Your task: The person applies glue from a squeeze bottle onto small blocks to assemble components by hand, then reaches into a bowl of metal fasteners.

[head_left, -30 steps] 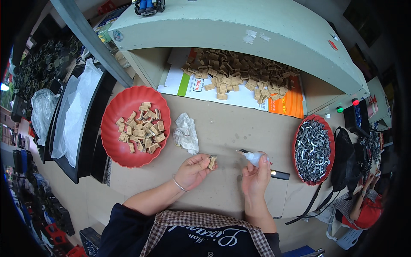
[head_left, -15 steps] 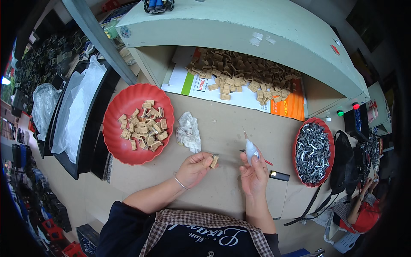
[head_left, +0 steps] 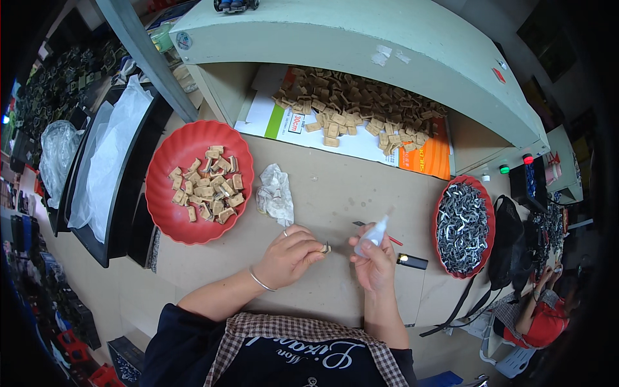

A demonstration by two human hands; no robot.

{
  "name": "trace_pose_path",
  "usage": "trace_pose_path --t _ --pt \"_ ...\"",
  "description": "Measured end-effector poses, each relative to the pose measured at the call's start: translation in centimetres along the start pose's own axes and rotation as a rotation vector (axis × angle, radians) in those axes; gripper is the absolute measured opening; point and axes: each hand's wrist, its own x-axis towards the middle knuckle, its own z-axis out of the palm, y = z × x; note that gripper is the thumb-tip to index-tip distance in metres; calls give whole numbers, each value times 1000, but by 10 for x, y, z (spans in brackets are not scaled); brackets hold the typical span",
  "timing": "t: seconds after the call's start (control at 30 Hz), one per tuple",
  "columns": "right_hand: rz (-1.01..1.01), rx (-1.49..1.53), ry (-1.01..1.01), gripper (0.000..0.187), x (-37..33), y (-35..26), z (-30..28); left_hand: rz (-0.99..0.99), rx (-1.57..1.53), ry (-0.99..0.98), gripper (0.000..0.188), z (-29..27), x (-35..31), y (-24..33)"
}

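Centrally in the head view, a tan piece (head_left: 327, 249) is pinched by the left hand (head_left: 288, 259) and a squeeze bottle (head_left: 374, 235) is gripped by the right hand (head_left: 375, 269), between two red bowls (head_left: 159, 209); open tabletop (head_left: 322, 193) is left toward the edge of the cabinet (head_left: 309, 39).

Workshop, small-parts kind, by the look of what stands round me. Item: work surface (head_left: 309, 209). Item: cabinet (head_left: 361, 35), pale green, tan parts (head_left: 342, 97) heaped loose within. Item: red bowl (head_left: 160, 200), more of the same. Item: second bowl (head_left: 491, 233), full of metal pieces (head_left: 462, 222). Item: black tray (head_left: 122, 222), lined with white sheet (head_left: 113, 164). Item: co-worker (head_left: 545, 324) in red, far right.
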Motion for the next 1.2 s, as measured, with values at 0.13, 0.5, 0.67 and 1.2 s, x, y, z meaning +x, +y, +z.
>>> trace_pose_path --t 0.13,0.5,0.67,1.2 --pt "66 -30 -81 14 1 3 -7 89 205 -20 18 0 -1 3" --pt "137 -133 -24 13 2 9 -1 109 361 9 19 -1 -2 1" --pt "111 -148 27 13 1 9 -1 125 244 41 19 4 -3 -1" --pt "140 -245 40 14 7 21 -2 30 135 80 18 -9 -3 3"
